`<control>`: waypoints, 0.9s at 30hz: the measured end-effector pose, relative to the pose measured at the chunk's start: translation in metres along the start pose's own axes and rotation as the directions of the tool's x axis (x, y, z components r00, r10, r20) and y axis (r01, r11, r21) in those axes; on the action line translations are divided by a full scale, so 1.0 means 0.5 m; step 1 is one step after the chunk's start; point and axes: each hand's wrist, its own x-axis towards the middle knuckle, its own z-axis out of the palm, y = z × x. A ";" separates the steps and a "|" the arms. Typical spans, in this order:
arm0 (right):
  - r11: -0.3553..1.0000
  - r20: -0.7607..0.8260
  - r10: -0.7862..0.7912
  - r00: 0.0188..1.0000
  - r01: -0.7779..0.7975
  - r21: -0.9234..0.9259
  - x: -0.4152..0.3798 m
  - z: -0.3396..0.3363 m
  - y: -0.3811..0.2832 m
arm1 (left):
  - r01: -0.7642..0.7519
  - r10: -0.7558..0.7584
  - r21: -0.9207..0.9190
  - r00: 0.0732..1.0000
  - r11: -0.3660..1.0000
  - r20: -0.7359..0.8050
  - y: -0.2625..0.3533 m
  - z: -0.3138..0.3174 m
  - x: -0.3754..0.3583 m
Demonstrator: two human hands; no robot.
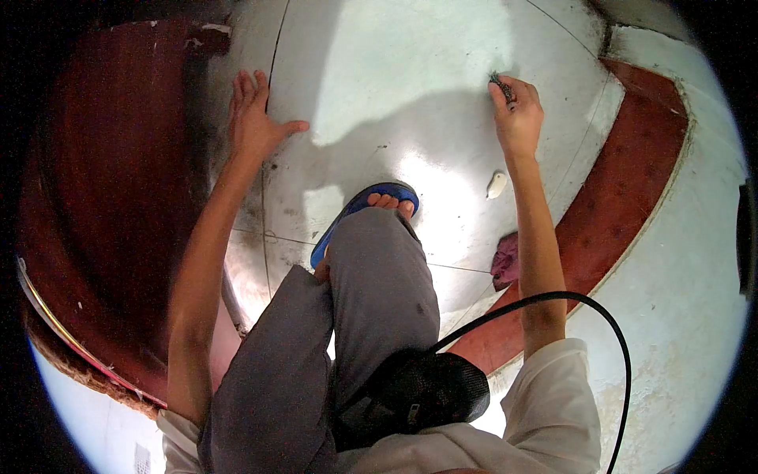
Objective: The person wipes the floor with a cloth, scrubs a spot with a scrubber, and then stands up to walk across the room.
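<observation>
My right hand (pixel 517 114) is closed around a small dark scouring pad (pixel 504 88), held against the pale tiled floor (pixel 410 71) at the upper right. My left hand (pixel 257 117) rests on the floor at the upper left with its fingers spread and thumb out, next to a dark tile joint. It holds nothing. Below my right hand lies a small white piece (pixel 496 185), perhaps soap. A crumpled maroon cloth (pixel 505 261) is on the floor beside my right forearm.
Dark red wooden furniture (pixel 118 182) fills the left side. A reddish-brown strip (pixel 624 182) runs along the wall at the right. My foot in a blue slipper (pixel 387 197) is at the centre. A black cable (pixel 608 316) loops near my right arm.
</observation>
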 end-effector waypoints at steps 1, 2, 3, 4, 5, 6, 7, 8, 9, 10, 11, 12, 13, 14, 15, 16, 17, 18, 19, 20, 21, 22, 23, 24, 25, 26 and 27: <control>0.999 -0.005 0.009 1.000 -0.009 -0.043 0.000 0.005 0.008 | -0.001 0.001 0.001 1.000 1.000 -0.001 0.002 -0.003 -0.003; 0.999 -0.006 0.009 1.000 -0.009 -0.042 -0.002 0.011 0.015 | -0.003 0.003 0.026 1.000 1.000 -0.002 0.004 -0.007 -0.005; 0.994 -0.070 -0.044 0.997 0.037 -0.103 -0.003 0.016 0.012 | -0.003 0.004 0.051 1.000 0.999 -0.004 0.005 -0.008 -0.005; 0.983 -0.128 -0.099 0.987 0.077 -0.166 -0.005 0.019 0.009 | -0.003 0.003 0.052 1.000 0.999 -0.004 0.006 -0.008 -0.005; 0.983 -0.126 -0.097 0.987 0.076 -0.166 -0.006 0.021 0.007 | -0.009 0.009 0.042 1.000 0.999 -0.007 0.005 -0.008 -0.006; 0.979 -0.126 -0.097 0.987 0.071 -0.193 -0.004 0.019 0.002 | -0.016 0.016 0.033 1.000 0.999 -0.010 0.004 -0.007 -0.006; 0.974 -0.126 -0.096 0.987 0.067 -0.218 -0.003 0.018 -0.001 | -0.016 0.017 0.033 1.000 0.999 -0.009 0.003 -0.005 -0.006; 0.974 -0.126 -0.095 0.987 0.066 -0.218 -0.004 0.018 -0.001 | -0.022 0.022 0.025 1.000 0.999 -0.017 0.000 -0.002 -0.006; 0.972 -0.051 -0.143 0.988 0.131 -0.198 -0.005 0.018 0.003 | -0.026 0.027 0.016 0.999 1.000 -0.024 0.003 -0.006 -0.006; 0.966 0.024 -0.192 0.981 0.193 -0.173 -0.005 0.017 0.006 | -0.027 0.027 0.017 0.999 1.000 -0.023 0.007 -0.010 -0.008; 0.966 0.025 -0.191 0.981 0.192 -0.172 0.000 0.013 0.012 | -0.016 0.017 0.039 1.000 0.999 -0.016 0.010 -0.014 -0.011; 0.943 0.045 -0.272 0.961 0.276 -0.187 0.011 0.008 0.024 | -0.006 0.007 0.061 1.000 0.998 -0.009 0.014 -0.017 -0.013; 0.913 0.067 -0.351 0.934 0.357 -0.198 0.024 0.002 0.027 | -0.006 0.006 0.062 1.000 0.998 -0.006 0.012 -0.014 -0.010; 0.940 -0.005 -0.294 0.956 0.288 -0.185 0.048 -0.007 0.032 | -0.011 0.012 0.072 1.000 0.997 -0.016 0.008 -0.009 -0.008; 0.951 -0.017 -0.280 0.960 0.275 -0.141 0.057 0.001 0.035 | -0.016 0.018 0.082 1.000 0.996 -0.019 0.006 -0.007 -0.013; 0.961 -0.034 -0.264 0.964 0.260 -0.098 0.060 0.006 0.038 | -0.019 0.020 0.084 1.000 0.996 -0.010 0.005 -0.007 -0.017; 0.935 0.017 -0.341 0.940 0.341 -0.100 0.038 0.019 0.036 | -0.020 0.020 0.071 1.000 0.997 -0.007 0.004 -0.009 -0.014; 0.901 0.065 -0.418 0.906 0.422 -0.100 0.016 0.029 0.022 | -0.020 0.021 0.056 1.000 0.998 -0.009 0.005 -0.013 -0.008; 0.909 0.068 -0.403 0.913 0.408 -0.084 0.018 0.021 0.015 | -0.023 0.024 0.052 1.000 0.998 -0.008 0.003 -0.007 -0.005; 0.911 0.075 -0.398 0.914 0.404 -0.087 0.026 0.015 0.018 | -0.023 0.024 0.051 1.000 0.998 -0.019 -0.002 0.003 -0.008; 0.936 -0.011 -0.318 0.948 0.312 -0.166 0.042 0.018 0.023 | -0.024 0.026 0.052 0.999 0.998 -0.036 0.002 0.002 -0.007; 0.949 -0.102 -0.240 0.965 0.212 -0.233 0.050 0.023 0.026 | -0.024 0.026 0.051 0.999 0.998 -0.034 0.004 0.001 -0.007; 0.921 -0.014 -0.345 0.938 0.336 -0.194 0.033 0.032 0.025 | -0.016 0.018 0.064 0.999 0.998 -0.027 0.003 -0.003 -0.010; 0.880 0.067 -0.448 0.892 0.453 -0.145 0.017 0.040 0.023 | -0.010 0.012 0.076 1.000 0.997 -0.022 0.005 -0.008 -0.011; 0.864 0.087 -0.466 0.881 0.474 -0.169 0.026 0.035 0.027 | -0.010 0.012 0.076 1.000 0.997 -0.021 0.000 -0.004 -0.009; 0.850 0.112 -0.476 0.872 0.489 -0.195 0.030 0.023 0.034 | -0.018 0.019 0.058 1.000 0.998 -0.023 -0.004 0.006 -0.010; 0.851 0.112 -0.474 0.874 0.487 -0.198 0.033 0.020 0.039 | -0.022 0.023 0.041 0.999 0.999 -0.033 -0.001 0.002 -0.006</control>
